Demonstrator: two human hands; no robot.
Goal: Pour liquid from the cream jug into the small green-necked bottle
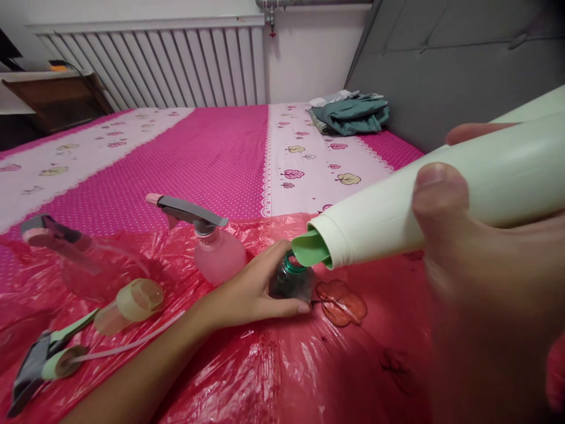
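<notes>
My left hand point(260, 288) is wrapped round a dark green spray bottle body point(286, 282), whose open green neck faces up. My right hand point(477, 265) grips a large pale green detergent bottle point(392, 206), tilted with its mouth down to the left. The green pouring spout point(309, 248) inside that mouth sits right over the small bottle's neck. Whether liquid is flowing I cannot tell. Left of my forearm lie a green and grey spray head point(48, 365) with a tube and a translucent pale cap point(132, 303).
A pink spray bottle point(218, 253) stands just beyond my left hand, and another pink spray bottle point(88, 265) is farther left. Red plastic sheeting point(335, 365) covers the near part of the pink patterned bedspread point(220, 153). Folded clothes point(353, 112) lie at the back, near a radiator point(154, 68).
</notes>
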